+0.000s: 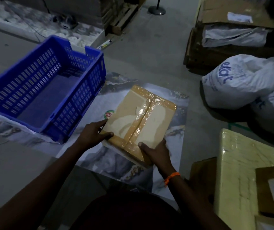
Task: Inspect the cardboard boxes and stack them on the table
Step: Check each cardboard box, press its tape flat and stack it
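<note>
Steadying the taped cardboard box (141, 117) on the marble-print table (176, 130), beside the blue crate (50, 90) | left hand (94, 132) pinches its left edge, right hand (156, 152) clasps the near corner, thumbs on top | two-sided hold probably serves turning it for inspection

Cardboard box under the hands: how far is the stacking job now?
Early. Done: no stack shows on the table yet. In hand: left hand and right hand hold one taped cardboard box. Remaining: at least a labelled box at the right.
</note>
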The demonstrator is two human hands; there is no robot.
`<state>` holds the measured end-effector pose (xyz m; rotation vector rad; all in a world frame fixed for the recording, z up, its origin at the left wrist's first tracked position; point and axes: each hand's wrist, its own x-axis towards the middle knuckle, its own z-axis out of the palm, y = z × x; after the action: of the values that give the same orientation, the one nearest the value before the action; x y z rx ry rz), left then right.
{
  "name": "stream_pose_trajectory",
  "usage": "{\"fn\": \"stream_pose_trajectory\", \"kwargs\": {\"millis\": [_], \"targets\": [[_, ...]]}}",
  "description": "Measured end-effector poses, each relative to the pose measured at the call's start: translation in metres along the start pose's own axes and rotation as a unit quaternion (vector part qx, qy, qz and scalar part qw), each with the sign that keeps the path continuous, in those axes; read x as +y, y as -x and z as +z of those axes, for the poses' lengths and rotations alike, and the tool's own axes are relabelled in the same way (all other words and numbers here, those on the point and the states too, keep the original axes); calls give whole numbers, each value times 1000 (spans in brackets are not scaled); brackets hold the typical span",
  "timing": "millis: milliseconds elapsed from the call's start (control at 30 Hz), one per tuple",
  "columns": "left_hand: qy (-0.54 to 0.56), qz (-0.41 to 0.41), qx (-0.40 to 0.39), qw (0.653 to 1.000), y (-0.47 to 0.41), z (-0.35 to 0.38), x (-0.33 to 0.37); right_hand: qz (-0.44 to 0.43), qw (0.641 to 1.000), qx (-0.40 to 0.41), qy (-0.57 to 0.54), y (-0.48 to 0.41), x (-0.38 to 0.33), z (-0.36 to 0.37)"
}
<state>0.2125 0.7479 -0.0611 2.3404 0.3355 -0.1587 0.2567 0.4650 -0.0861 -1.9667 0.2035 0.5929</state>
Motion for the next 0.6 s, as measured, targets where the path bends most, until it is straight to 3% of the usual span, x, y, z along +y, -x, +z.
{"fn": "stream_pose_trajectory", "kwargs": {"millis": [100,200,400,467,600], "targets": [[110,-11,49,993,0,-7,3,-48,999,-3,2,-8,-12,1],[134,-23,68,988,-18,-30,-1,-88,994,-46,37,-23,-35,9],[52,19,-10,998,-69,-73,-27,-181,972,-113,101,-71,-98,41],[-38,42,-32,998,-92,-72,-44,-173,974,-106,97,-85,-103,51],[-186,15,1,982,-125,-69,-61,-147,983,-74,80,-104,-100,67]]}}
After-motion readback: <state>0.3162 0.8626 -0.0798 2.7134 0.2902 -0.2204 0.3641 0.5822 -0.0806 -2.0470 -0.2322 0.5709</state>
